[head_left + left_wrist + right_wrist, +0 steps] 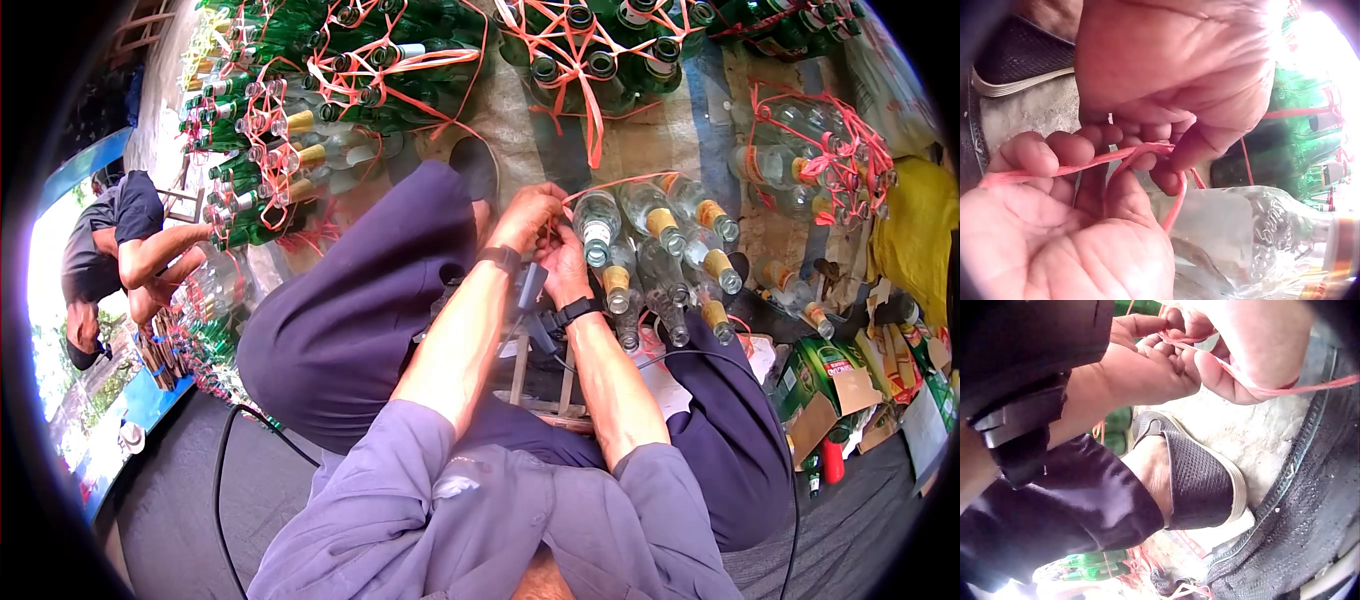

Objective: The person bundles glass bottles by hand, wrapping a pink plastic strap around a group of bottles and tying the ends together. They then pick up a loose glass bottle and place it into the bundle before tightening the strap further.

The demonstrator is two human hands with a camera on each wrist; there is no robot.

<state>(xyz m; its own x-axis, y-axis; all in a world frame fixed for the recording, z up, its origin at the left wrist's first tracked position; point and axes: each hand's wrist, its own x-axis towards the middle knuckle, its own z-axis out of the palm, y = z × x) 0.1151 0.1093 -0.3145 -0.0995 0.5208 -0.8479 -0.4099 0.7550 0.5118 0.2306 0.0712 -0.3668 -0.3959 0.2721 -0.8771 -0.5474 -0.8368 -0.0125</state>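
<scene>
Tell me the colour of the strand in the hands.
The strand is pinkish red; the left wrist view shows it best.

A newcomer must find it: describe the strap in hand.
Between the purple trouser legs, left hand and right hand meet beside clear bottles. The thin pink strap runs through both hands; unlike straps around the green bottles, this one is held.
</scene>
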